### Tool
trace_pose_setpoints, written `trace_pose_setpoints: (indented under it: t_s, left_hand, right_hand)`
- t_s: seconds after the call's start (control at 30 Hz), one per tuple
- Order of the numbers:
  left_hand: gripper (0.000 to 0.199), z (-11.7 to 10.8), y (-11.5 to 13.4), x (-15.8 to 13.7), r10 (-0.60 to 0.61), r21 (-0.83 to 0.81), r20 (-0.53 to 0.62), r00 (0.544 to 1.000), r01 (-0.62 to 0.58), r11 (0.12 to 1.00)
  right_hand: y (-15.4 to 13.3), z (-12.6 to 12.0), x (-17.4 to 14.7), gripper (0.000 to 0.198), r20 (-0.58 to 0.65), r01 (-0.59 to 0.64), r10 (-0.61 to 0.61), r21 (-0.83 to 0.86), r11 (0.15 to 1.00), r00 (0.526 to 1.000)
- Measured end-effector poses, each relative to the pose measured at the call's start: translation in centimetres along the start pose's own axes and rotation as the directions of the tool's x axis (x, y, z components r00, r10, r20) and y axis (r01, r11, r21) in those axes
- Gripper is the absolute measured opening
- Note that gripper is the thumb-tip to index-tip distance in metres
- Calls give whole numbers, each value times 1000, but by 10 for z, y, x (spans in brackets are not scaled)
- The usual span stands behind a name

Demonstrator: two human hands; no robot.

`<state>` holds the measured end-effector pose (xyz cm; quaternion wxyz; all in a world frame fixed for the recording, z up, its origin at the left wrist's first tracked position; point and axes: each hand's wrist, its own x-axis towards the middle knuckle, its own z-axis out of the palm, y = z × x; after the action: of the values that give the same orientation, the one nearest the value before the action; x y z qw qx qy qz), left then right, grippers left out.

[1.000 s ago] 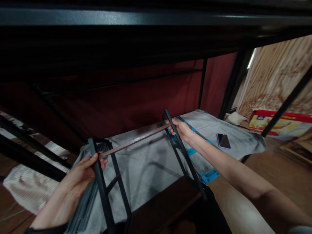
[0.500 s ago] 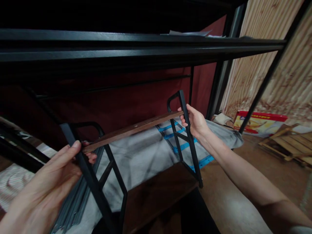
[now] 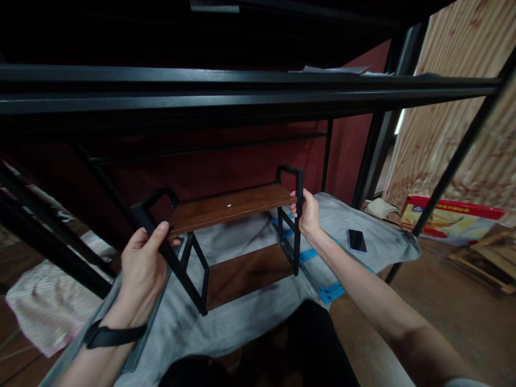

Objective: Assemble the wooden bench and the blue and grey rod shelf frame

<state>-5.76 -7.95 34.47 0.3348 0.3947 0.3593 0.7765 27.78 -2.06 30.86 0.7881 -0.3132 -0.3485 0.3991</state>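
A small two-tier shelf (image 3: 234,207) with brown wooden boards and black metal side frames is held in front of me, over a grey cloth (image 3: 250,322). My left hand (image 3: 145,258), a black band on its wrist, is wrapped round the left side frame at the upper board's end. On the opposite side, my right hand (image 3: 305,215) grips the right frame at the same height. A small white speck shows on the upper board. I cannot tell whether the shelf's feet touch the cloth.
Blue strips (image 3: 332,292) and a phone (image 3: 357,241) lie on the cloth to the right. Black metal beams (image 3: 242,99) cross above the shelf. A red and yellow box (image 3: 447,217) and a wooden frame (image 3: 487,258) are on the floor at right. Pale fabric (image 3: 52,301) lies at left.
The shelf has moved away from me and tipped more level, so the top of its upper board shows. Both hands keep their hold. The phone has come into view.
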Motion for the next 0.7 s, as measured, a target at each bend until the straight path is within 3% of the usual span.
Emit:
trace_pose_setpoints:
  t_s: [0.13,0.3,0.53,0.7]
  left_hand:
    - [37,-21,-40,15,13,26,-8,1000,-13,1000]
    - [36,-45,-72,21,-25,42,-38,999,27,999]
    - [36,-59,-77,11,-40,59,-34,999,42,997]
    - [45,-69,-80,-8,-49,114,81,996,40,993]
  right_hand:
    - [49,3,6,33,-84,-27,26,-8,1000,996]
    - [85,-1,7,34,-60,-40,36,-58,998,998]
    - [94,-13,0,33,-17,-60,59,-24,998,998]
    - [92,-28,-10,34,-14,21,-21,-45,999,1000]
